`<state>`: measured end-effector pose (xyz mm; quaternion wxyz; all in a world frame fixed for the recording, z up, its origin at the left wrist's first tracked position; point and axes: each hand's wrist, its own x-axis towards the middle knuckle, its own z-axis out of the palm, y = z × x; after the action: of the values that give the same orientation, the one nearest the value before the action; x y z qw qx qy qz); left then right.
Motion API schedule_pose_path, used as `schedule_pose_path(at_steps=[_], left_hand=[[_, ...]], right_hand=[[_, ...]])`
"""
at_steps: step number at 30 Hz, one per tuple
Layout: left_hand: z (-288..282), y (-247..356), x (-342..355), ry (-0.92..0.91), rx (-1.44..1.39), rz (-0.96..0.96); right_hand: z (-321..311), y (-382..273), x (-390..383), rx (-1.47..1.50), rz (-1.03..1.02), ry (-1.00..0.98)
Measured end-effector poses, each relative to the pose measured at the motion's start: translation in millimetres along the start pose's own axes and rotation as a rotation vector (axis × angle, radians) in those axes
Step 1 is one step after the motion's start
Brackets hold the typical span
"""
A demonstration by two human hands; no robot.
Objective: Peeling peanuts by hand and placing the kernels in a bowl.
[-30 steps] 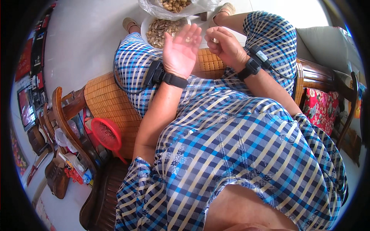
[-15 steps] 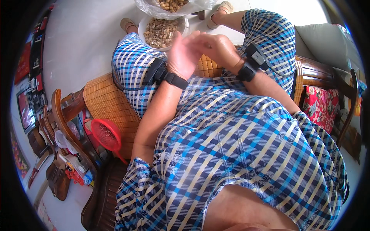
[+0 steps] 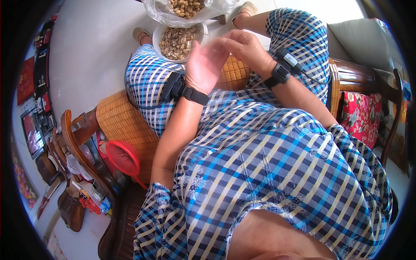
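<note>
My left hand (image 3: 203, 66) is raised above my lap with its palm turned inward and its thumb upright. Its fingertips are smeared by motion where they meet my right hand (image 3: 250, 48). The right hand's fingers are bent and pressed together against the left fingertips; anything between them is hidden. Just beyond the left hand, a white bowl (image 3: 158, 51) on the floor holds broken peanut shells (image 3: 176, 42). Behind it, a clear plastic bag (image 3: 162, 14) is folded open around whole peanuts (image 3: 187, 7).
I sit on a wooden seat with a woven bamboo mat (image 3: 119, 115). A red plastic basket (image 3: 123, 158) stands to my left, next to a wooden armrest (image 3: 71, 138). At my right are a red floral cushion (image 3: 362, 117) and another wooden armrest (image 3: 362, 80).
The hands stay together, with the right fingers shifting slightly and its wrist turning. The bowl and bag appear a little further left and higher as the view moves.
</note>
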<state>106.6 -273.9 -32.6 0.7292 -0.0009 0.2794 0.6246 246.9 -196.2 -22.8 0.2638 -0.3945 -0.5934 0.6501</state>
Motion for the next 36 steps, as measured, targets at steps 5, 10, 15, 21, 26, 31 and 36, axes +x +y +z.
schedule_pose_path(at_steps=[5, 10, 15, 21, 26, 31, 36], left_hand=[[7.5, 2.3, -0.3, -0.009, 0.023, 0.034], [3.7, 8.6, -5.9, -0.003, -0.043, 0.063], [-15.5, 33.6, -42.3, -0.072, -0.238, 0.060], [-21.5, 93.5, -129.0, -0.200, -0.550, 0.258], [-46.2, 154.7, -187.8, -0.112, -0.652, 0.636], [-153.9, 223.3, -268.6, -0.049, -0.511, 0.925], [-175.5, 241.3, -288.7, 0.801, -0.822, 1.489]], right_hand=[[-3.8, 0.1, 0.2, 0.114, 0.164, 0.131], [4.1, 0.3, 4.4, 0.285, 0.197, 0.105], [25.6, 5.0, -3.1, 0.276, 0.221, 0.139], [37.8, -13.3, -32.3, 0.347, 0.221, 0.086], [55.0, -20.5, -36.3, 0.261, 0.211, 0.072], [73.3, -22.4, -41.3, 0.286, 0.273, -0.022], [51.8, -11.8, -35.4, 0.259, 0.293, 0.002]])
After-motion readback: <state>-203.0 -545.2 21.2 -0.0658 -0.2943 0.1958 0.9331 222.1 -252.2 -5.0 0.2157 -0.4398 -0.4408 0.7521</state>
